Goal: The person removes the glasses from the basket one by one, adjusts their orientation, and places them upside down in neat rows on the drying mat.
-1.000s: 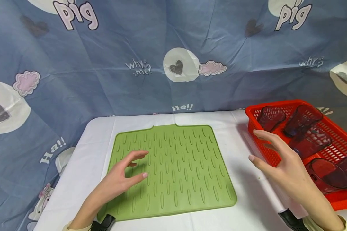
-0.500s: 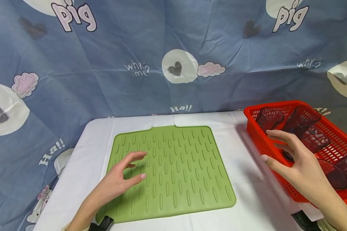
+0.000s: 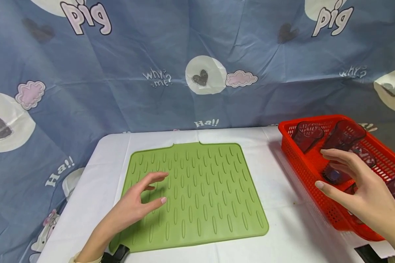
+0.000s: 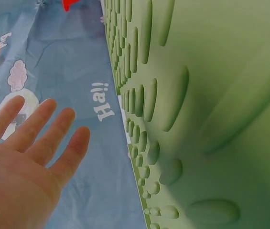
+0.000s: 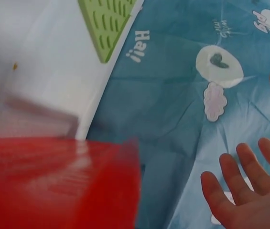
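Observation:
My left hand (image 3: 133, 204) hovers over the left part of a green ridged mat (image 3: 210, 190), fingers relaxed and holding nothing. In the left wrist view its spread fingers (image 4: 41, 136) are apart from the mat. At the right, my right hand (image 3: 362, 186) is above a red plastic basket (image 3: 303, 171), thumb and fingers parted around nothing. Clear drinking glasses lie or stand in the basket: one at the back left (image 3: 307, 135), a tilted glass (image 3: 343, 135) beside it, and others partly hidden behind the right hand. In the right wrist view the basket (image 5: 58, 181) is blurred.
A white cloth covers the table (image 3: 270, 197). Under the basket's left side shows a translucent, clear edge (image 3: 303, 197). Behind the table hangs a blue printed curtain (image 3: 135, 102). A small speck (image 3: 294, 203) lies on the cloth left of the basket.
My right hand has moved rightward, from the basket's left edge to over its inside, uncovering glasses at the left and covering others. The left hand has stayed nearly still above the mat.

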Action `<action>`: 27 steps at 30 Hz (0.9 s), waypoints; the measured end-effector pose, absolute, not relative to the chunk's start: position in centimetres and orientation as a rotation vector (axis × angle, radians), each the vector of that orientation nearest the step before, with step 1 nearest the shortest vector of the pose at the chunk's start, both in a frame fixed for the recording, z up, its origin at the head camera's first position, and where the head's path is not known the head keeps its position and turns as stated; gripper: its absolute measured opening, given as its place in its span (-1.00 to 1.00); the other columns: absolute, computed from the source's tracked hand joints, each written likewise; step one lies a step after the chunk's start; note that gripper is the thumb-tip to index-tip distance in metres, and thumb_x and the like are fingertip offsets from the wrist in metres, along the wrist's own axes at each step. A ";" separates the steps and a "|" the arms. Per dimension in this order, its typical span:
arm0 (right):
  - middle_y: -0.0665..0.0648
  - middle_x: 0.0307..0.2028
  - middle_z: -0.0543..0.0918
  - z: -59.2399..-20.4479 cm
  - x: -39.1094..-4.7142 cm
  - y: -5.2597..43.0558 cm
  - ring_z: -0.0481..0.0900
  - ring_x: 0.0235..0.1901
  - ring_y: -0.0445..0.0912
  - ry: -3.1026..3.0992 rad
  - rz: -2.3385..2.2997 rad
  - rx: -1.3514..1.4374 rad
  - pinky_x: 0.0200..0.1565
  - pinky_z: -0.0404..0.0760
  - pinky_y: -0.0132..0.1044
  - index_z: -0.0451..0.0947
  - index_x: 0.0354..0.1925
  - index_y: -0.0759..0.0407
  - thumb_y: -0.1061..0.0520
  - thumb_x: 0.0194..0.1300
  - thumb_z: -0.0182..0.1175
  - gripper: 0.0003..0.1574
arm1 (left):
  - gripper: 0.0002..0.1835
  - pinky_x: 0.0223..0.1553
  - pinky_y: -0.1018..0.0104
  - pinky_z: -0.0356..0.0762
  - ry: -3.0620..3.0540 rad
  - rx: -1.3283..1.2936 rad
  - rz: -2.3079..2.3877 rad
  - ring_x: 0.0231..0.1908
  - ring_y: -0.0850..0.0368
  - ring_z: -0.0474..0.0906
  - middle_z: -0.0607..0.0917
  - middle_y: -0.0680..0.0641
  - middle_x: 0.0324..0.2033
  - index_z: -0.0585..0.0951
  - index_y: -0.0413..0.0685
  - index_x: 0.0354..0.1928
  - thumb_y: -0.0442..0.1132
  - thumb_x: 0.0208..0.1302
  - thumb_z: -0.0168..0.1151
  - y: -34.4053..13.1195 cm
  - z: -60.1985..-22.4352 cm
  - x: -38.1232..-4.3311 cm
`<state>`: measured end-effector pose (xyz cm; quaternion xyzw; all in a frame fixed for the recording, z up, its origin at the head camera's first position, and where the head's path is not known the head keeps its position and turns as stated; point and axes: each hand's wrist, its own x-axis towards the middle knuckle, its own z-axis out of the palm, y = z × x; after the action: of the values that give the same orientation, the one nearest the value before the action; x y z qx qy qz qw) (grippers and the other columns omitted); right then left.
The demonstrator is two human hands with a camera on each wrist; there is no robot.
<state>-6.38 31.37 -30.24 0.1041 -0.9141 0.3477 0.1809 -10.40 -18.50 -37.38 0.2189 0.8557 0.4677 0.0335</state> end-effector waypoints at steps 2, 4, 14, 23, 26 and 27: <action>-0.15 0.17 0.42 -30.4 -6.2 31.9 0.33 0.09 -0.44 -2.588 0.961 0.278 -0.01 0.21 -0.79 0.34 0.36 -0.06 0.29 -0.01 0.53 0.01 | -0.37 0.15 -0.22 0.37 2.631 0.673 1.436 0.28 0.06 0.36 0.45 0.13 0.28 0.35 0.38 0.34 -0.12 0.29 0.36 -18.5 -37.3 -10.4; -0.15 0.19 0.40 -30.6 -6.1 32.5 0.30 0.10 -0.44 -2.597 0.950 0.255 -0.01 0.18 -0.79 0.32 0.38 -0.07 0.30 -0.02 0.54 0.05 | -0.37 0.14 -0.22 0.37 2.628 0.673 1.435 0.27 0.05 0.37 0.45 0.14 0.27 0.35 0.38 0.34 -0.12 0.28 0.36 -18.4 -37.3 -10.5; -0.21 0.31 0.30 -31.6 -5.8 35.1 0.20 0.16 -0.51 -2.561 0.903 0.229 0.11 0.06 -0.75 0.22 0.45 -0.01 0.40 0.00 0.48 0.12 | -0.38 0.14 -0.24 0.38 2.614 0.661 1.439 0.28 0.02 0.36 0.45 0.11 0.28 0.35 0.40 0.34 -0.12 0.30 0.34 -18.5 -37.3 -10.4; -0.23 0.26 0.34 -31.8 -5.7 36.6 0.23 0.10 -0.48 -2.524 0.887 0.207 0.09 0.09 -0.76 0.24 0.44 -0.05 0.46 -0.09 0.49 0.20 | -0.40 0.14 -0.24 0.38 2.598 0.680 1.456 0.29 0.08 0.35 0.43 0.15 0.29 0.35 0.38 0.34 -0.15 0.32 0.32 -18.5 -37.4 -10.3; -0.27 0.23 0.32 -31.9 -5.6 37.2 0.21 0.15 -0.52 -2.520 0.868 0.190 0.22 0.00 -0.67 0.25 0.44 -0.05 0.45 -0.10 0.49 0.19 | -0.40 0.13 -0.23 0.40 2.604 0.693 1.449 0.29 0.10 0.35 0.43 0.18 0.28 0.35 0.38 0.35 -0.15 0.33 0.31 -18.5 -37.4 -10.3; -0.20 0.25 0.33 -31.9 -5.5 37.4 0.18 0.21 -0.50 -2.525 0.860 0.182 0.33 0.00 -0.52 0.24 0.45 -0.04 0.44 -0.09 0.49 0.19 | -0.40 0.13 -0.23 0.40 2.604 0.696 1.448 0.29 0.10 0.35 0.43 0.19 0.28 0.35 0.38 0.35 -0.15 0.33 0.31 -18.6 -37.4 -10.3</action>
<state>-5.50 37.37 -31.86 0.0663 -0.9187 0.3129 0.2318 -10.34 -18.56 -37.42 0.2272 0.8504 0.4728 0.0410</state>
